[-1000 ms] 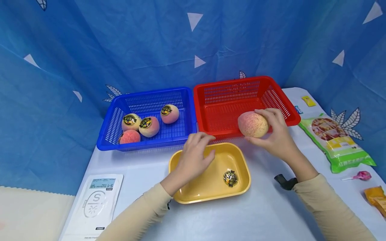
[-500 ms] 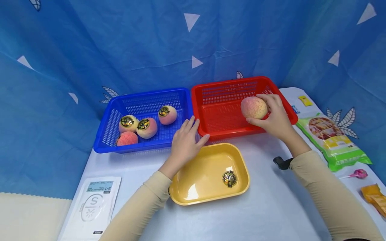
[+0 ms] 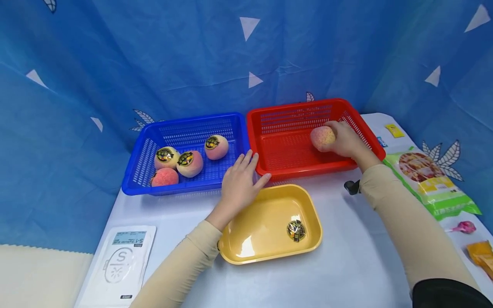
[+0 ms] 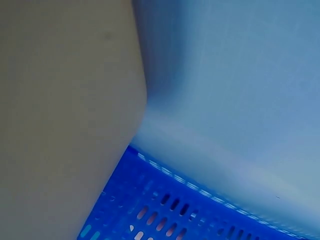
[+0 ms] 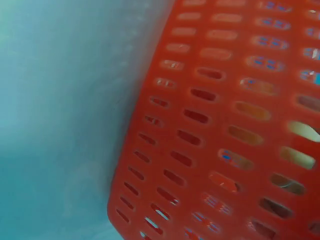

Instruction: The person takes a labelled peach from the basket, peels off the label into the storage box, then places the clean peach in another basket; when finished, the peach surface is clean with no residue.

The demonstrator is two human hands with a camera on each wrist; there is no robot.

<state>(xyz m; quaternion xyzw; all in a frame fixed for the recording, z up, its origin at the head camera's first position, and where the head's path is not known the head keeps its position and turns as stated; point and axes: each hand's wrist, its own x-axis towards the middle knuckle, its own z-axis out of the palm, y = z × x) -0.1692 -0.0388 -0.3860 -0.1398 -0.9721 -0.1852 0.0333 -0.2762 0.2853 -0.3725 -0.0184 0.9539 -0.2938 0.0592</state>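
Note:
A pink and yellow peach (image 3: pixel 322 138) is down inside the red basket (image 3: pixel 283 175), gripped from the right by my right hand (image 3: pixel 344 139). My left hand (image 3: pixel 239 182) lies with fingers extended where the blue basket (image 3: pixel 185 187) and the red one meet, its fingertips at their rims. Below its palm is the yellow tray (image 3: pixel 265 256), with a black round sticker (image 3: pixel 295 231) in it. The left wrist view shows the blue basket wall (image 4: pixel 200 210) close up; the right wrist view shows the red basket's slotted side (image 5: pixel 190 130).
Several peaches (image 3: pixel 190 163) with black stickers sit in the blue basket. A white pouch (image 3: pixel 119 265) lies at front left. On the right are a green snack bag (image 3: pixel 431 182), a lollipop (image 3: pixel 466 227) and an orange packet (image 3: pixel 481 255). A blue curtain (image 3: pixel 215 55) hangs behind.
My right hand has lowered the peach from in front of the red basket's near rim into it. My left hand has moved from over the yellow tray up to the basket rims, fingers straightening.

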